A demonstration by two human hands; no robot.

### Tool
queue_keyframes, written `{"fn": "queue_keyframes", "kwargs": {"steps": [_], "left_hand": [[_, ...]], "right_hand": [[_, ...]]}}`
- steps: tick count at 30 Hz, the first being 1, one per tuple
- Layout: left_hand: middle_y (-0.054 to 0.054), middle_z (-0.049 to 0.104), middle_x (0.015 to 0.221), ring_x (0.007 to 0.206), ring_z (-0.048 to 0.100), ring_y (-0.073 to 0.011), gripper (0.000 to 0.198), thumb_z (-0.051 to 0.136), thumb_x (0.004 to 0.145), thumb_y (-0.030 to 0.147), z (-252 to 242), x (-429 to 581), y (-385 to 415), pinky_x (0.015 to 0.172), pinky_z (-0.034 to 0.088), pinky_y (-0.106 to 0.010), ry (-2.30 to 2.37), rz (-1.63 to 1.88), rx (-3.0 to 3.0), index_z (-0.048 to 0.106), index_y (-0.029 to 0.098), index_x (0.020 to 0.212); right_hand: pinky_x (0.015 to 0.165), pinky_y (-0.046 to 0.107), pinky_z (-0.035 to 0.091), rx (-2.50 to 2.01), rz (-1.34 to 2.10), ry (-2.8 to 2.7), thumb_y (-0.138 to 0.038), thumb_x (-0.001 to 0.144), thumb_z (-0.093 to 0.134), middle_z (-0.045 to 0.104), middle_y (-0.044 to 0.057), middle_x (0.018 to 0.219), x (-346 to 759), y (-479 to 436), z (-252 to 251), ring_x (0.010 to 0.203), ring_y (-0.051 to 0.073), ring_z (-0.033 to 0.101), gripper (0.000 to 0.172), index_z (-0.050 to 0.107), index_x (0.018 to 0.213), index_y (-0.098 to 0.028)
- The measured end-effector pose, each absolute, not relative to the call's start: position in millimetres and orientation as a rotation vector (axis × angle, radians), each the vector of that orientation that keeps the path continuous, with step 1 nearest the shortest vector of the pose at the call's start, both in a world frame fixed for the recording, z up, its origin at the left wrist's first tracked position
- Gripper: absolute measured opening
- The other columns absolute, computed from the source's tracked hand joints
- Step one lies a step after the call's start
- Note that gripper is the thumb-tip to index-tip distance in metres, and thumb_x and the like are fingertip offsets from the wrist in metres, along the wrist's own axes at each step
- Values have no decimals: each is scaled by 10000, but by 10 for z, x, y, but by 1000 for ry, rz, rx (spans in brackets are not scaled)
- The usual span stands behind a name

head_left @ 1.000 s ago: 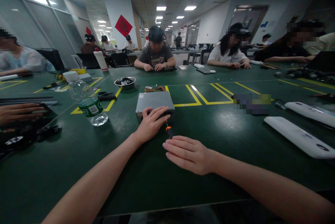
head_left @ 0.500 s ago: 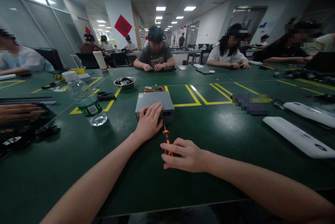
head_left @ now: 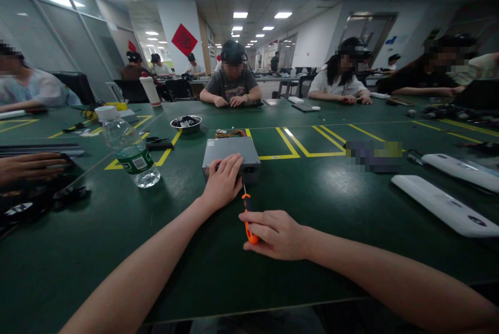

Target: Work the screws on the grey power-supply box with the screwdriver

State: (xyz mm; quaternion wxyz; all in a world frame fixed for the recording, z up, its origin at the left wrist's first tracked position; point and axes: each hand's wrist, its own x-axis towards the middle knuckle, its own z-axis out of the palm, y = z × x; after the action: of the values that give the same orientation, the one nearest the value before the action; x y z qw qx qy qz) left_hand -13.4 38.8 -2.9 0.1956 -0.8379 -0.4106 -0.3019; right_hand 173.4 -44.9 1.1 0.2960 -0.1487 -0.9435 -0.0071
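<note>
A grey metal computer power supply (head_left: pixel 230 148) lies on the green table in front of me, its bundle of coloured wires (head_left: pixel 230 133) at the far side. My left hand (head_left: pixel 224 180) is closed over its near edge, with the fingers on the top face. In my right hand (head_left: pixel 275 235) is a screwdriver (head_left: pixel 251 235) with an orange and black handle, gripped between fingers and thumb. The screwdriver's shaft points away from me, toward the near face of the power supply. Its tip is close to my left fingers, and I cannot tell exactly what it touches.
Left of the power supply stands a clear water bottle (head_left: pixel 134 159), with a metal bowl (head_left: pixel 186 124) of small dark parts behind it. White elongated devices (head_left: pixel 444 204) lie at the right. A co-worker's hand (head_left: pixel 31 167) is over dark parts at the far left; other people sit around the table.
My right hand's fingers have closed further round the screwdriver, and the handle's orange end now shows lower, between them. My left hand and the power supply have stayed in place.
</note>
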Motion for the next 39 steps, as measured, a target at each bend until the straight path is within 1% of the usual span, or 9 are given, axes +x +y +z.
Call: {"fn": "queue_keyframes", "kwargs": {"steps": [3,5,14,18,21,24,29,34,39], "left_hand": [[-139,458,1318,1212,409,-234,471,418,836,215,-30,-136,391,954,247,-406,-1151,-838,-2341,354,149,1298],[-136,458,1318,1210,411,-237,477,424,832,213,-32,-139,392,952,250,-407,-1150,-842,-2340,354,153,1300],[-135,470,1308,1202,419,-241,469,432,825,203,-16,-135,375,949,258,-414,-1156,-852,-2345,369,155,1288],[-114,497,1286,1175,450,-222,396,422,840,214,40,-132,366,919,298,-389,-1162,-848,-2332,427,151,1231],[-96,529,1255,1143,479,-221,356,411,847,207,89,-139,363,884,325,-383,-1157,-845,-2327,461,165,1197],[-84,537,1249,1134,488,-219,345,406,846,191,110,-151,369,877,335,-388,-1152,-847,-2331,473,180,1184],[-69,504,1290,1230,401,-237,373,427,822,171,74,-166,398,958,304,-416,-1120,-832,-2325,474,188,1191],[-85,483,1310,1205,432,-241,381,438,811,179,41,-165,432,977,309,-418,-1116,-845,-2319,486,183,1189],[-82,494,1301,1201,436,-235,376,420,825,194,60,-168,425,967,323,-408,-1114,-800,-2323,484,166,1195]], "right_hand": [[664,288,496,-363,-86,-2496,-223,828,478,551,171,1186,1746,-454,28,880,197,616,338,503,1162,-179],[669,297,491,-362,-163,-2505,-206,833,464,561,154,1165,1748,-456,32,851,189,616,359,499,1189,-212],[694,327,483,-442,123,-2442,-259,823,531,610,112,1137,1721,-471,23,779,172,622,138,577,951,-230],[736,333,492,-375,-63,-2495,-201,840,483,563,164,1181,1734,-485,100,930,214,601,284,533,1119,-186],[715,343,490,-395,-184,-2542,-167,843,465,567,141,1161,1739,-495,202,849,205,613,384,492,1217,-249],[731,360,484,-474,-262,-2548,-192,849,472,601,111,1093,1706,-486,301,855,212,601,329,525,1162,-277],[891,434,442,-471,-423,-2468,-191,846,479,538,118,1205,1649,-392,302,1163,277,451,214,535,1049,-226],[927,431,438,-412,-524,-2478,-122,819,481,525,121,1202,1691,-323,178,1203,265,427,246,521,1040,-222],[870,395,473,-424,-735,-2448,-148,815,509,498,190,1219,1703,-342,196,1194,287,439,270,466,1080,-174]]}}
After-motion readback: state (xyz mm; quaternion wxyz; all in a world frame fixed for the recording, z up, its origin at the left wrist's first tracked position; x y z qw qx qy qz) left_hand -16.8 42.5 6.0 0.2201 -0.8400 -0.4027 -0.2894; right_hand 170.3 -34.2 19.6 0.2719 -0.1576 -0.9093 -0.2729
